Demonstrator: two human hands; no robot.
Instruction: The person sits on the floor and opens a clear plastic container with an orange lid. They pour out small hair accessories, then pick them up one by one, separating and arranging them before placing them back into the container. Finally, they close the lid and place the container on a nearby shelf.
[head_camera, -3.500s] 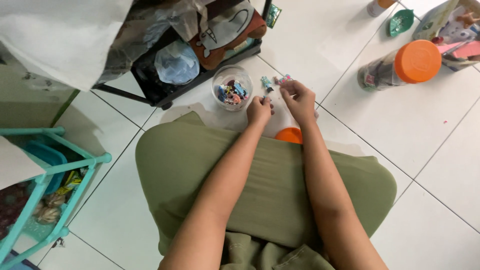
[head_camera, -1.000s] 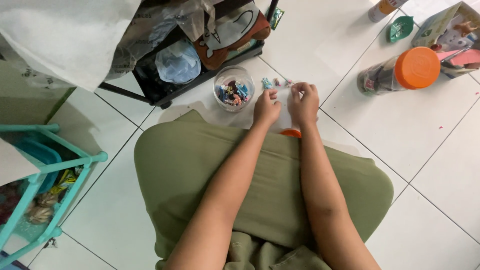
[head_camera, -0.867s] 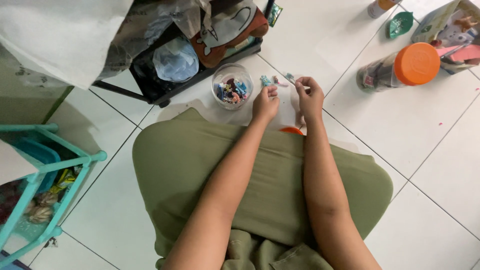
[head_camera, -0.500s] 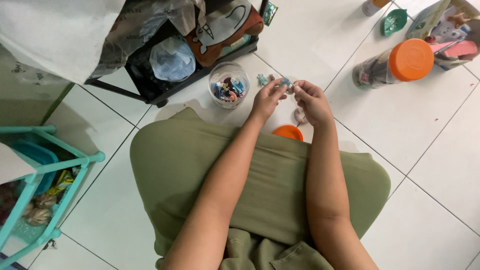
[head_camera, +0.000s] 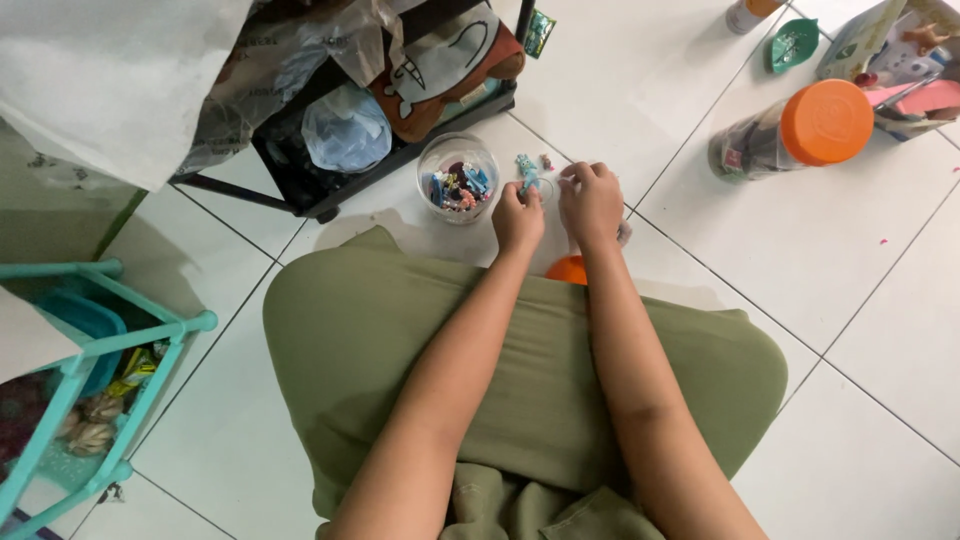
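White floor tiles (head_camera: 880, 250) run under a seated person's green lap. Left hand (head_camera: 517, 215) and right hand (head_camera: 592, 203), both curled, pinch something too small to tell, beside tiny figures (head_camera: 527, 166). Just left, a clear jar (head_camera: 458, 178) holds colourful figures; farther right lies an orange-lidded jar (head_camera: 790, 130).

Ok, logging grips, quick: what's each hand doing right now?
Left hand: pinched on a tiny blue figure.
Right hand: fingers curled; contents cannot be told.

Two hands (head_camera: 518, 218), one open jar (head_camera: 458, 178), one orange-lidded jar (head_camera: 790, 132).
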